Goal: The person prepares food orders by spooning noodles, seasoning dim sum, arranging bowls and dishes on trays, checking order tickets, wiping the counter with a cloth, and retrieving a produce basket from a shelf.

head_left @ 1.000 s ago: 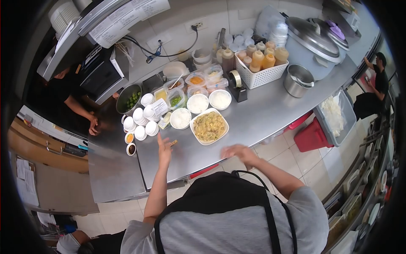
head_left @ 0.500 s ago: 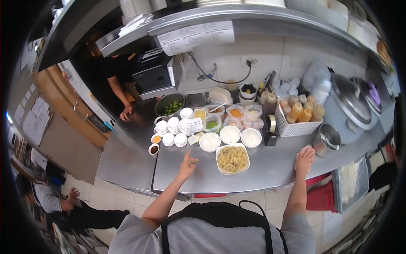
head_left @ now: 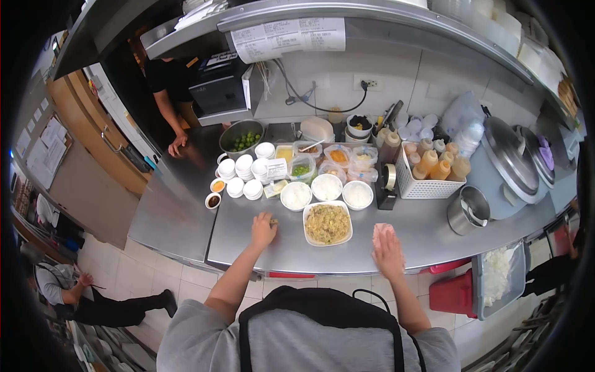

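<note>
My right hand [head_left: 390, 257] lies with its fingers stretched over a pink cloth [head_left: 380, 232], pressing it on the steel counter near the front edge. Curled fingers of my left hand [head_left: 264, 230] hold a small yellowish object [head_left: 274, 221], too small to name, low over the counter. Between the hands stands a square white bowl of fried rice [head_left: 327, 224]. Behind it are three round bowls of white rice, at left [head_left: 296, 196], middle [head_left: 326, 187] and right [head_left: 357, 194].
Stacked white cups [head_left: 244, 165], two sauce cups [head_left: 213, 201], tubs of chopped ingredients [head_left: 302, 168] and a pot of green limes [head_left: 242, 137] fill the back left. Rightward are a tape dispenser [head_left: 387, 186], a bottle basket [head_left: 432, 186] and a metal container [head_left: 469, 211]. A co-worker's hand [head_left: 178, 144] rests far left.
My right hand has slid the pink cloth left along the counter, toward the fried rice. My left hand's pointing finger has curled in. The whole view has shifted slightly.
</note>
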Demonstrator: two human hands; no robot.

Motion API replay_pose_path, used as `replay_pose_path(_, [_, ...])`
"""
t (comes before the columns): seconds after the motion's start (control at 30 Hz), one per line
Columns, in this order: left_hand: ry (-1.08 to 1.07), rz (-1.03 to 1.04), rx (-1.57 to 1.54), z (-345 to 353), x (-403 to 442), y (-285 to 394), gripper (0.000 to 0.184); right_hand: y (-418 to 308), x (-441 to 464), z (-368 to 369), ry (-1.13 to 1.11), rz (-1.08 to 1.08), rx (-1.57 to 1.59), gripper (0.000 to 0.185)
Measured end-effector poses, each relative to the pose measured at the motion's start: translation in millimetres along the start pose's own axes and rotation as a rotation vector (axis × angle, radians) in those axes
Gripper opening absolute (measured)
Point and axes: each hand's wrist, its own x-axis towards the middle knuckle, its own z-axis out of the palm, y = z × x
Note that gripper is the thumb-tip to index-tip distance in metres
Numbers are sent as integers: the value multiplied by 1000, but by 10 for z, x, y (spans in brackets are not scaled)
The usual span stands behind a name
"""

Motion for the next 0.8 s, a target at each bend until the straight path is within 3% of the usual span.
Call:
replay_pose_path(0.13, [23, 43, 21, 82, 1, 13, 30, 966, -226, 79, 303, -9, -84, 56])
replay_pose_path(0.2, [8, 62, 11, 137, 3, -9, 26, 1455, -293, 105, 308, 272, -67, 53])
replay_pose_path(0.27, [-3, 86, 29, 139, -25, -21, 18, 1643, -285, 26, 74, 689, -145, 52])
replay_pose_path(0.37, [52, 63, 53, 131, -60, -39, 9, 1568, -158, 150, 91, 827, -272, 53])
replay_pose_path(0.43, [17, 20, 47, 57, -114, -74, 10, 1323, -121, 238, 82, 769, -284, 52])
replay_pose_path(0.5, [-10, -6, 41, -54, -199, -188, 11, 875, -126, 215, 313, 182, -118, 49])
replay_pose_path(0.63, [17, -67, -127, -223, -409, -517, 11, -289, -165, 83, 222, -210, 496, 42])
replay_pose_path(0.8, [15, -158, -201, -628, -662, -779, 13, -1640, 55, 80, -16, -575, 482, 36])
